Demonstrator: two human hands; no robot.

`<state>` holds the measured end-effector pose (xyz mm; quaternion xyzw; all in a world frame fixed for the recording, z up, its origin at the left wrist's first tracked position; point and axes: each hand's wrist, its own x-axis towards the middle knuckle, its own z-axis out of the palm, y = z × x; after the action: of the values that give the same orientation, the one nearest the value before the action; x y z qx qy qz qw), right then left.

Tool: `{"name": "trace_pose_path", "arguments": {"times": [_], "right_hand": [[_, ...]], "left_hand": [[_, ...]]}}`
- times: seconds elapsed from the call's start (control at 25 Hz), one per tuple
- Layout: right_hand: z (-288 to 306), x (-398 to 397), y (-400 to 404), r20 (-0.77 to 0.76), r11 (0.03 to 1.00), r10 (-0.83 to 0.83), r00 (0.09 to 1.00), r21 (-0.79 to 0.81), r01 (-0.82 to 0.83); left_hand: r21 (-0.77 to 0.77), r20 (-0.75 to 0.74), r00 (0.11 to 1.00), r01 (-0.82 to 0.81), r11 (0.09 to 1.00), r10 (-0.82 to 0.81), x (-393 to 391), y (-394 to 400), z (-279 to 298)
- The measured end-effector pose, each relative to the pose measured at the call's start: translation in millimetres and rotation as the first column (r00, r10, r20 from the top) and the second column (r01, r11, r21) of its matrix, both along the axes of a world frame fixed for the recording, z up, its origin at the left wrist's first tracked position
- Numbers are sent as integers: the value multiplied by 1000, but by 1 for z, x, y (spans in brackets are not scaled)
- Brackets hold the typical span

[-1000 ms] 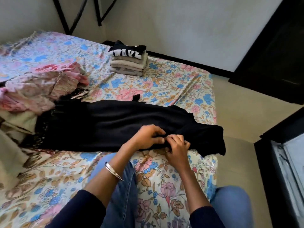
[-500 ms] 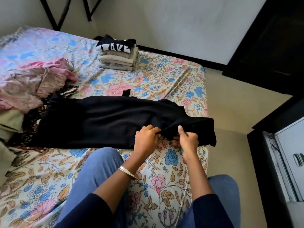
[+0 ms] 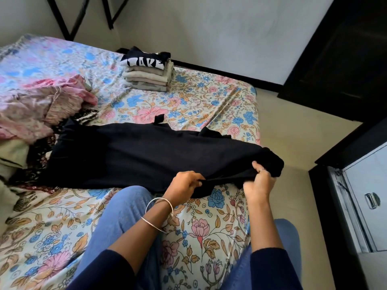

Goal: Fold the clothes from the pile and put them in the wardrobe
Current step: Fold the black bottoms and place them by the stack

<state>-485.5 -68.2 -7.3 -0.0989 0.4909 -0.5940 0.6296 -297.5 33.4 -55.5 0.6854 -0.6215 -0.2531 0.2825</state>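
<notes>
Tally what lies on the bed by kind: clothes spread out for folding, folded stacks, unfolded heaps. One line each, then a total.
Garment spread out: 1, the black garment, gripped at its near edge by the left hand and right hand
Folded stack: 1
Unfolded heap: 1
Total: 3

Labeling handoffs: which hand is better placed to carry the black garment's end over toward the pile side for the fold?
Probably right. The right hand grips the black garment near its free end; the left hand pinches further in.
</notes>
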Motion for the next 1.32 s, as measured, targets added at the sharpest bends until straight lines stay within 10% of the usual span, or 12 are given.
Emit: {"name": "trace_pose_path", "arguments": {"times": [0.16, 0.4, 0.52, 0.72, 0.88, 1.0, 1.08, 1.2, 1.32], "right_hand": [[-24, -33, 1, 57, 974, 98, 994, 200, -107], [11, -27, -19, 0, 976, 198, 980, 88, -198], [44, -5, -38, 122, 972, 230, 966, -78, -222], [88, 68, -54, 15, 822, 530, 848, -256, -509], [100, 103, -30, -519, 377, 767, 376, -108, -920], [48, 79, -36, -772, 572, 573, 276, 136, -809], [5, 50, -40, -867, 774, 483, 124, 357, -523], [-30, 17, -27, -818, 778, 561, -126, 573, -258], [-42, 5, -32, -856, 803, 507, -97, 511, -306]], "left_hand": [[145, 146, 979, 121, 982, -143, -2, 5, -1], [27, 538, 839, 85, 996, -86, -18, 8, -5], [-231, 98, 951, -264, 936, 292, -6, 3, 8], [-6, -350, 807, -509, 861, 475, 23, -2, 28], [332, -718, 193, -750, 572, 669, 45, 0, 20], [537, -790, -273, -740, 405, 549, 55, 0, 22], [486, -866, -364, -770, 414, 342, 61, -2, 25], [324, -892, -85, -806, 496, 444, 58, -3, 28], [75, -120, 519, -845, 529, 846, 37, 0, 15]]}}
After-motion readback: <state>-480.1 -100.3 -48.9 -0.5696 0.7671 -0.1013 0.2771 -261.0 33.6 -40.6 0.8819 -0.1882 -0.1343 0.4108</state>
